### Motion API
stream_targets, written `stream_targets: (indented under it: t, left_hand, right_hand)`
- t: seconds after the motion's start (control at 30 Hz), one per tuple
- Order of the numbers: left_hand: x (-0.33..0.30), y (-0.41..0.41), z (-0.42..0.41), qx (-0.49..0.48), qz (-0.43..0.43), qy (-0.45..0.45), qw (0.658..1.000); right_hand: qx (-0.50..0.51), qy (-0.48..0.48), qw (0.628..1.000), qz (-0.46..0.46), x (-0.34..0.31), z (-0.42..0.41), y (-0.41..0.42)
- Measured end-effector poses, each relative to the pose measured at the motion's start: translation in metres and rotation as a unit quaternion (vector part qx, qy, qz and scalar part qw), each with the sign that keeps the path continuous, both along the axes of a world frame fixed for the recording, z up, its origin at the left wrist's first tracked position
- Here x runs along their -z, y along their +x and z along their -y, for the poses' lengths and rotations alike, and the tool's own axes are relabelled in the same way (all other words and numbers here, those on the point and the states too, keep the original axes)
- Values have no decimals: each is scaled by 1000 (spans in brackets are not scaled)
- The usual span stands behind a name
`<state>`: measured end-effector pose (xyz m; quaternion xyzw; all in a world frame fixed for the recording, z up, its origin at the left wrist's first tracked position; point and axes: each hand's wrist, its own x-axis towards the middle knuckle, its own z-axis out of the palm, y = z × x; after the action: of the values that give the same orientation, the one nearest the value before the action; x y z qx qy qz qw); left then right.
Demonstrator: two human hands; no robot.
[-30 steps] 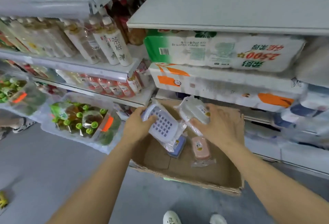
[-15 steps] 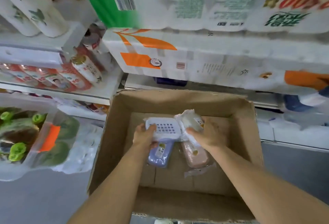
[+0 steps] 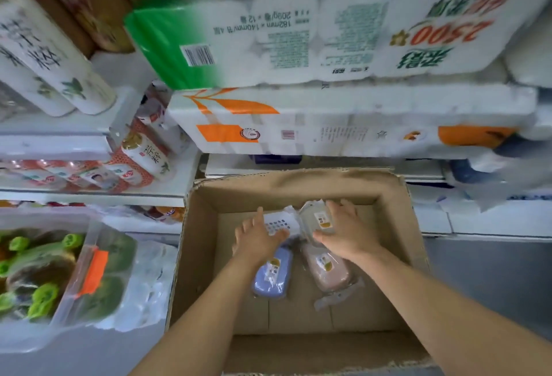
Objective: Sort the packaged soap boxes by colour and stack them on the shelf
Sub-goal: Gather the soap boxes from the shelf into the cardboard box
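Four wrapped soap boxes lie inside the cardboard carton (image 3: pixel 397 226): a white perforated one (image 3: pixel 280 223) under the left hand (image 3: pixel 257 240), a pale one (image 3: pixel 318 220) under the right hand (image 3: pixel 348 235), and nearer the person a blue one (image 3: pixel 273 272) and a pink one (image 3: pixel 327 268). Both hands rest with fingers spread fairly straight; whether the thumbs pinch the wrapping cannot be told. Before lifting toward the shelf (image 3: pixel 298 163), the fingers should probably close on the rigid box edges, since loose film may slip.

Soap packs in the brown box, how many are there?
4: a white one under the left hand, a clear one under the right hand, blue, pink. More may hide.
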<state>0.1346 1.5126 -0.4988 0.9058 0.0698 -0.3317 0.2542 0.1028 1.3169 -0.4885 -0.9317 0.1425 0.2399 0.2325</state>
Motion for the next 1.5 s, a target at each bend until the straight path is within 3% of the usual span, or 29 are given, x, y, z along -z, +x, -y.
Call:
stream_targets:
  t: [0.07, 0.17, 0.33, 0.5, 0.8, 1.03, 1.4, 1.5]
  left_hand:
    - [-46, -10, 3, 93, 95, 64, 989]
    - [-120, -28, 9, 182, 262, 94, 943]
    - [-237, -56, 29, 227, 470, 32, 852]
    - [-334, -73, 80, 250, 567, -65, 782]
    - [-441, -133, 236, 328, 656, -151, 663]
    - [-443, -191, 387, 366, 661, -152, 638]
    - [-430, -296, 664, 395, 610, -184, 662]
    - [-434, -315, 724, 413, 608, -175, 655]
  right_hand:
    - [-28, -50, 996, 68, -44, 4, -15]
    - [-27, -122, 976, 180, -119, 13, -47]
    - [-14, -169, 926, 338, -228, 50, -110]
    - [58, -219, 859, 458, -322, 109, -167]
    - [156, -360, 781, 487, -429, 233, -267]
    - [177, -391, 766, 479, -436, 366, -336]
    - [223, -369, 808, 401, -427, 631, -476]
    - [242, -364, 814, 381, -430, 686, -499]
